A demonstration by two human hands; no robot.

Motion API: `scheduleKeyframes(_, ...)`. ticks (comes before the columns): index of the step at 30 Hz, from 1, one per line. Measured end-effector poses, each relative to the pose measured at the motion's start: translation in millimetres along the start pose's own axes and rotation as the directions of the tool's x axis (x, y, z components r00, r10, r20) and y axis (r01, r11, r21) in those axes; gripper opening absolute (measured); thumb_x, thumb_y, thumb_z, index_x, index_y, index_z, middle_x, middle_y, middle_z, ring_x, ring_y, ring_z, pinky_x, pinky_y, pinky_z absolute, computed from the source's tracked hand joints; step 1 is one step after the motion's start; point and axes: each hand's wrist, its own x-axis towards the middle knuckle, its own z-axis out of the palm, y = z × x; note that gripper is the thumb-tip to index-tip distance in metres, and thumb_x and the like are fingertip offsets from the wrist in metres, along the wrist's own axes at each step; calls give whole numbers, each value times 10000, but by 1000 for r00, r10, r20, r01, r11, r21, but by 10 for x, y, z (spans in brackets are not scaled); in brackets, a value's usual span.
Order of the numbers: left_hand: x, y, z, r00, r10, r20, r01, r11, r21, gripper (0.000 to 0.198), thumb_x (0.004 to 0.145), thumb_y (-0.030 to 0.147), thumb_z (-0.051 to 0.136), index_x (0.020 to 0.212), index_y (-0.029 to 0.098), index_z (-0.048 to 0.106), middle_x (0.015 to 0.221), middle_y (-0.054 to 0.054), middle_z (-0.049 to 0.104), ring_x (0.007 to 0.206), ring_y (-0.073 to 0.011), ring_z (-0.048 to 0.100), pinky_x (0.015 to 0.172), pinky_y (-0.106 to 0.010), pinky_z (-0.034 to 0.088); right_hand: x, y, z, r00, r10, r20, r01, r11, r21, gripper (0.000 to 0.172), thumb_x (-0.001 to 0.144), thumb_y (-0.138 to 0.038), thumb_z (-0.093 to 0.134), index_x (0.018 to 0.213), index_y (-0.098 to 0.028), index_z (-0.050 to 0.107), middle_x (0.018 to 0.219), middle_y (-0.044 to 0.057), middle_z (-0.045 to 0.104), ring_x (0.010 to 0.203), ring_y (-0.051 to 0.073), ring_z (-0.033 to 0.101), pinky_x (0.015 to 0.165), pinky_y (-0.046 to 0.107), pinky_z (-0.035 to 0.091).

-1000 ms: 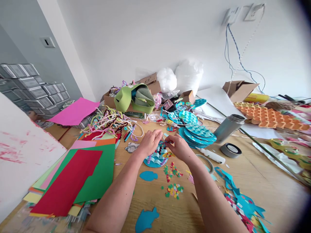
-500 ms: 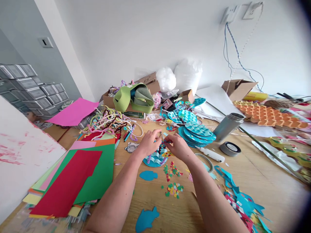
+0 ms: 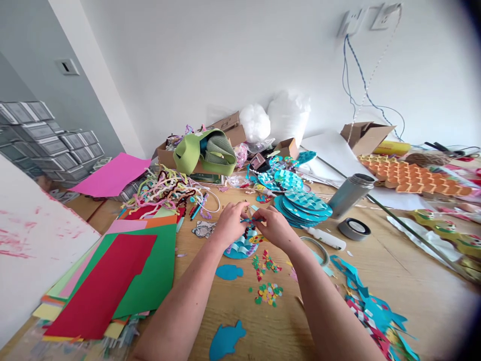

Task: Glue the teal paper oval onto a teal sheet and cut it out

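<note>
Above a round blue paper craft (image 3: 240, 249) with pale wavy strips, my left hand (image 3: 232, 224) and my right hand (image 3: 273, 224) meet, fingertips nearly touching. Both pinch a small blue piece (image 3: 251, 220) that looks like paper; whether it joins the disc is hidden by the fingers. A dark fuzzy stem (image 3: 246, 233) and a yellow spotted fish cutout (image 3: 257, 239) sit on the disc just below my fingers. Closer to me lie a blue fish cutout (image 3: 229, 272), red, green and yellow paper bits (image 3: 266, 263) and small coloured dots (image 3: 269, 294).
Left are coloured paper sheets (image 3: 101, 286) and tangled fuzzy stems (image 3: 165, 190). Right stand stacked blue discs (image 3: 302, 210), a white glue bottle (image 3: 326, 237), a tape roll (image 3: 317, 250), a metal flask (image 3: 349, 196) and its lid (image 3: 354, 229). Another blue cutout (image 3: 226, 341) lies at the front.
My fingertips have shifted slightly, and the small blue piece now shows stretched between them. The view has moved a little. The surrounding things stay in place.
</note>
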Motion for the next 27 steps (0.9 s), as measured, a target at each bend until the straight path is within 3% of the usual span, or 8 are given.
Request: scheduleKeyframes(27, -15, 14, 22, 1000, -28, -3, 28, 997, 75, 507, 734, 46, 656, 1204, 219, 579, 868, -29, 676, 938, -213, 594, 862, -333, 462, 14, -98, -8, 998, 46, 38, -47, 999, 18, 108, 752, -91, 645, 825, -160, 685, 749, 58, 647, 805, 198, 553, 665, 262, 402)
